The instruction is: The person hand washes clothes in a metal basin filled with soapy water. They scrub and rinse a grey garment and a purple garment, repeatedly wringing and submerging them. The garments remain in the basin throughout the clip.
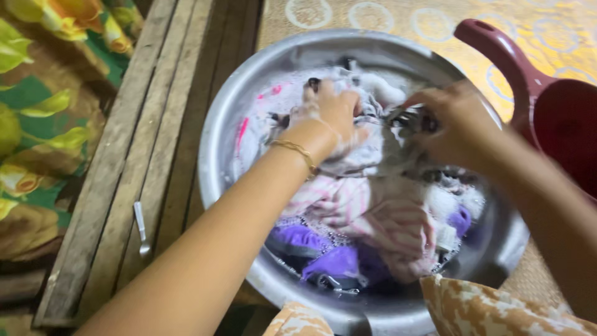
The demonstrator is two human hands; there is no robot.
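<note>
Washing by hand: both hands work a soapy white garment point(373, 134) over a round metal basin point(236, 106) seen from above. The left hand point(329, 115), with a thin gold bangle point(297, 151) at the wrist, is clenched on a bunch of the wet white cloth near the middle of the basin's far half. The right hand point(451, 124) is closed on the same cloth just beside it, the fabric stretched taut between the two fists; motion blur hides the exact finger positions. Below the hands, inside the basin, lie a pink-and-white striped cloth point(373, 218) and, nearer the viewer, a purple cloth point(323, 255), all lying in foamy water. A dark red plastic scoop point(547, 106) with a long handle stands to the right, touching or just beside the basin's rim. The basin rests on a yellow patterned mat point(385, 18). To the left runs a band of worn wooden planks point(149, 124), on which a small white toothbrush-like object point(141, 227) lies, and beyond them a floral fabric point(37, 124). Orange-and-white patterned cloth point(485, 308) covers the person's knees at the bottom edge.
</note>
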